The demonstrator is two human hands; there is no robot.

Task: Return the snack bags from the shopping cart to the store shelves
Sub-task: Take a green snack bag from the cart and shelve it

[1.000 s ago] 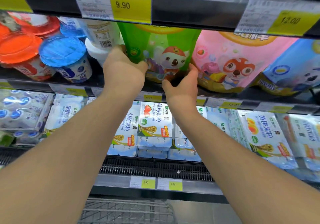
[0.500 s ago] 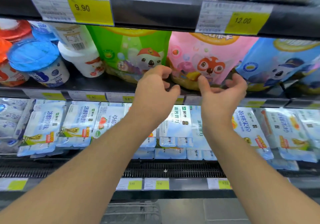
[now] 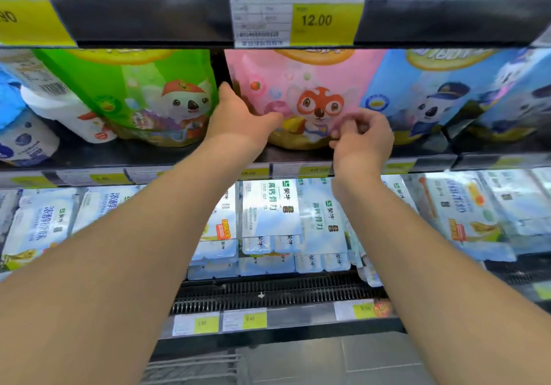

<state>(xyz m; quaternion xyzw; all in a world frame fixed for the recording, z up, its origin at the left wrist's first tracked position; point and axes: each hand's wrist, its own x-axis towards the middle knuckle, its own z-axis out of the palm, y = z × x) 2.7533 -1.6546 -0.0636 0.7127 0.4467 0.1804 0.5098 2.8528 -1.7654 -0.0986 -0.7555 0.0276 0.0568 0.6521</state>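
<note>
A second ago both hands were on the green bag (image 3: 128, 95) with the koala on it, and now they have moved over to the pink bag (image 3: 304, 98) with the little fox. So I think the green bag is done and sits in its place, and the pink one is getting fixed next. The left hand (image 3: 238, 119) lies flat against the pink bag's left side, fingers straight and reaching into the dark gap between the green bag and the pink one, with the thumb stretched across the front near the bottom. The right hand (image 3: 362, 137) is at the bag's lower right corner with its fingers curled in, and it looks like it pinches the edge of the bag there, though the picture is a bit blurry at that spot. The pink bag stands up on the middle shelf (image 3: 417, 158), between the green bag and a blue bag (image 3: 417, 98) with a koala in a cap, just under the yellow 12.00 price tag (image 3: 325, 21). It touches the bags on both sides or comes very close. I judge the hands are nudging it straight so it stands neatly in the row. Down at the bottom I see a bit of wire from the shopping cart (image 3: 190, 369), but I cannot tell if more snack bags wait inside it.
</note>
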